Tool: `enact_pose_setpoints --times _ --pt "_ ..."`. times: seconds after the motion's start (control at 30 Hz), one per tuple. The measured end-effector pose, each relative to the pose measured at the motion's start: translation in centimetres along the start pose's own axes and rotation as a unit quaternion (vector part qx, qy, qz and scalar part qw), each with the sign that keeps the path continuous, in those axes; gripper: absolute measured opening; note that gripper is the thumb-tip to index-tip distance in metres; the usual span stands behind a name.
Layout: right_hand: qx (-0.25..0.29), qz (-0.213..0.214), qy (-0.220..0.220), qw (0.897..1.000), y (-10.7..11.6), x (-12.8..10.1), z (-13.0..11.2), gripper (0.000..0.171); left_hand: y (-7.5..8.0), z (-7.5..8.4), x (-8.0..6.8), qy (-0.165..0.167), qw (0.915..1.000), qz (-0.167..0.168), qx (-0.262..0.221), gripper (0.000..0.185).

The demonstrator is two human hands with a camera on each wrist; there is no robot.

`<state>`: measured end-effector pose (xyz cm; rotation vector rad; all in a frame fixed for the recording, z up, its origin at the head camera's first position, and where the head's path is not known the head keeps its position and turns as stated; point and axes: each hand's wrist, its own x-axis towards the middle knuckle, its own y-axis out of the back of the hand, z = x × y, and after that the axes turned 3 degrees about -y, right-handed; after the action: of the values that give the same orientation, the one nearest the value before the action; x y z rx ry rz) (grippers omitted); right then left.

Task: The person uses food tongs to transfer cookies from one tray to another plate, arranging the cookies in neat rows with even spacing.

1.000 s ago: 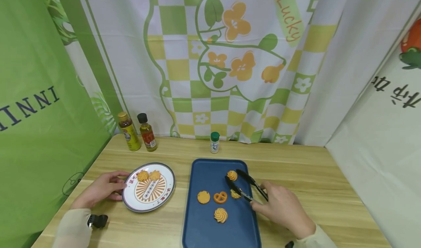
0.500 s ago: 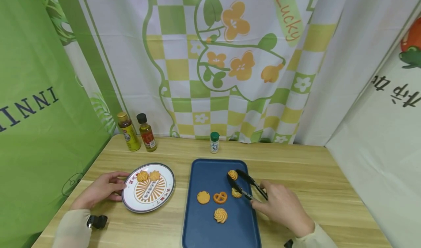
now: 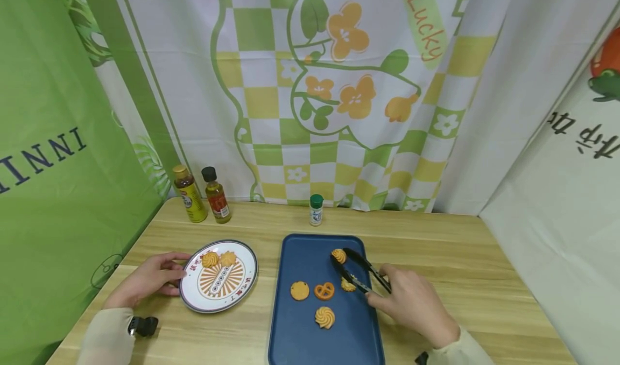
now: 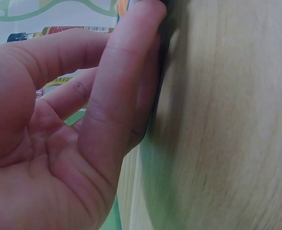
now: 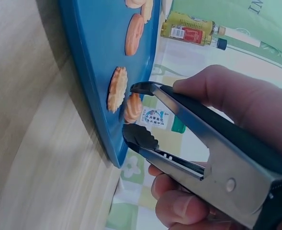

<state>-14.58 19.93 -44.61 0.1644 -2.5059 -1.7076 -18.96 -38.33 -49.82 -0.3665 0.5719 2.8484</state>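
My right hand holds black-tipped metal tongs by their arms. The tips stand apart on either side of a swirl cookie near the back right of the blue tray. Just under the tongs' near arm is a bumpy round cookie. A pretzel, a flat round cookie and a larger swirl cookie lie farther left and forward. My left hand holds the left rim of a white patterned plate bearing two cookies.
A yellow-labelled bottle and a red-labelled bottle stand at the table's back left. Behind the tray is a small green-capped shaker. A printed curtain hangs along the back edge.
The right hand and tongs have shifted slightly left and away, and the swirl cookie between the tips has moved a little left. The left hand and plate have stayed put.
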Motion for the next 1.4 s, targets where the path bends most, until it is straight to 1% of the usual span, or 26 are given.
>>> enact_pose_setpoints --times 0.23,0.47,0.67,0.9,1.07,1.27,1.4 --pt "0.01 0.001 0.008 1.0 -0.4 0.2 -0.5 0.052 0.0 -0.1 -0.1 0.0 1.0 0.002 0.001 0.063" --pt "0.015 -0.011 -0.004 1.0 -0.7 0.4 -1.0 0.052 0.1 -0.2 0.0 -0.001 1.0 0.006 0.005 0.063" --pt "0.018 -0.017 -0.002 1.0 -1.1 0.9 -2.1 0.053 0.1 -0.2 0.1 0.001 1.0 0.003 -0.001 0.063" --pt "0.01 -0.021 0.013 1.0 -1.9 1.5 -3.4 0.054 0.0 -0.1 0.0 -0.004 1.0 0.001 -0.005 0.063" --pt "0.019 -0.029 0.02 0.999 -2.6 1.8 -4.4 0.054 0.0 0.0 -0.2 -0.006 1.0 0.001 -0.005 0.063" --pt "0.047 -0.039 0.048 0.997 -3.1 2.1 -6.1 0.045 -0.2 0.1 -0.1 0.0 1.0 0.005 -0.006 0.062" --pt "0.076 -0.057 0.074 0.993 -3.3 2.5 -7.6 0.045 -0.2 0.0 -0.1 -0.004 1.0 0.008 -0.001 0.061"
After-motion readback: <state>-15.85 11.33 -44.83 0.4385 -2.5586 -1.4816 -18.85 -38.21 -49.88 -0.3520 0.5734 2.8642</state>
